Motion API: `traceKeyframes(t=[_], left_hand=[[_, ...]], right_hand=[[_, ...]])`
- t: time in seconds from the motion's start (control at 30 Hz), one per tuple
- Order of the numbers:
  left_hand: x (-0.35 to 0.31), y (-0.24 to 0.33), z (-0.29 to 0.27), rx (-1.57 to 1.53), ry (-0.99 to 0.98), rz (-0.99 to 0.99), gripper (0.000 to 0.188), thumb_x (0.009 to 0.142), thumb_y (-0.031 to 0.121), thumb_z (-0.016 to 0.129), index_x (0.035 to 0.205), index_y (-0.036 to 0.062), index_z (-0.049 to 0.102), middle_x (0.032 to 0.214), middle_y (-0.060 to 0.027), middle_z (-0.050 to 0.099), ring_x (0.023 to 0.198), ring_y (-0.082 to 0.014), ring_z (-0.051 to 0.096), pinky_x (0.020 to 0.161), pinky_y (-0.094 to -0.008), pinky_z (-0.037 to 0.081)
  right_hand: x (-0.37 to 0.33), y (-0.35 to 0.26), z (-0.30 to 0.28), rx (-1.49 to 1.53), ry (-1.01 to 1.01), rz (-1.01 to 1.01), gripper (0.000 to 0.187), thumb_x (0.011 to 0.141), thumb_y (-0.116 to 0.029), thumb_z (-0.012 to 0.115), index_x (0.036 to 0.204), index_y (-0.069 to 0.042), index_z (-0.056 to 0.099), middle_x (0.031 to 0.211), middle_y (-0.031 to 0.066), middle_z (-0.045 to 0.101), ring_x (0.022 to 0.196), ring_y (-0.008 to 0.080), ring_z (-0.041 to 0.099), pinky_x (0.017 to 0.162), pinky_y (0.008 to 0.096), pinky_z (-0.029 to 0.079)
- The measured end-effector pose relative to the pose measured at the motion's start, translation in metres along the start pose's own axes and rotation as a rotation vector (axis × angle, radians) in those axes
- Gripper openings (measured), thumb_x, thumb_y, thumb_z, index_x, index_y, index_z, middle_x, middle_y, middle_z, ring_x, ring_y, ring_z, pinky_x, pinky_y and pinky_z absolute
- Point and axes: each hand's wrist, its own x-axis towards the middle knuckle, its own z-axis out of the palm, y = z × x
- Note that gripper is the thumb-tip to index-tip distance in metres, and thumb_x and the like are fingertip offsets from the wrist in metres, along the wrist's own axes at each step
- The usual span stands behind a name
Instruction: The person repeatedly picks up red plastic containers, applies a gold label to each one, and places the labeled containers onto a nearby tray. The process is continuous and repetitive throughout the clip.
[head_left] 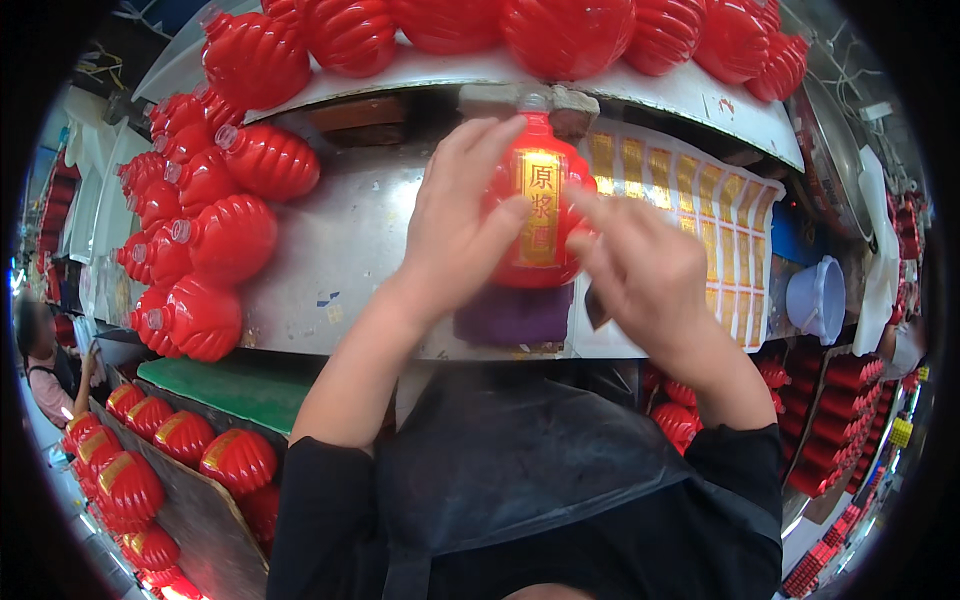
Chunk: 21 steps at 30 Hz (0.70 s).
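A red lantern-shaped bottle [540,170] with a gold label on its front lies on a purple pad [512,315] on the metal worktable [340,250]. My left hand [455,225] presses against the bottle's left side, fingers spread over the label edge. On the bottle's right side rests my right hand [640,265], its fingers smoothing the label. A sheet of gold labels [700,210] lies just right of the bottle.
Several unlabelled red bottles [205,240] are heaped at the table's left and more along a curved shelf [450,30] above. Labelled bottles [150,450] sit on a board at lower left. A pale plastic cup [818,298] stands at right. Another person [45,365] is at far left.
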Motion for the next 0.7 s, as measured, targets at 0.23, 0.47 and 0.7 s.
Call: traceKeyframes(t=[0.23, 0.47, 0.7], left_hand=[[-0.004, 0.008, -0.008, 0.268, -0.15, 0.072, 0.066, 0.088, 0.032, 0.073, 0.149, 0.0136, 0.056, 0.152, -0.0267, 0.044, 0.136, -0.0465, 0.048, 0.115, -0.0514, 0.041], [0.0, 0.004, -0.006, 0.218, -0.123, 0.071, 0.066, 0.088, 0.032, 0.073, 0.148, 0.0105, 0.054, 0.148, -0.027, 0.048, 0.131, -0.0471, 0.051, 0.112, -0.0507, 0.043], [-0.011, -0.011, -0.006, -0.007, -0.122, -0.016, 0.084, 0.094, 0.041, 0.07, 0.161, 0.0046, 0.034, 0.158, -0.0279, 0.04, 0.146, -0.0485, 0.041, 0.121, -0.0491, 0.036]], right_hand=[[0.018, 0.02, 0.02, 0.253, -0.044, 0.242, 0.043, 0.092, -0.015, 0.079, 0.135, -0.011, 0.073, 0.085, 0.0074, 0.055, 0.068, 0.0168, 0.055, 0.062, 0.029, 0.047], [0.022, 0.027, 0.025, 0.192, -0.052, 0.202, 0.041, 0.09, -0.022, 0.078, 0.13, -0.013, 0.073, 0.085, 0.012, 0.058, 0.073, 0.0292, 0.065, 0.066, 0.0394, 0.053], [0.021, 0.027, 0.015, 0.417, -0.096, 0.384, 0.048, 0.093, -0.033, 0.074, 0.134, -0.009, 0.07, 0.107, 0.0125, 0.064, 0.075, 0.0208, 0.063, 0.07, 0.0318, 0.052]])
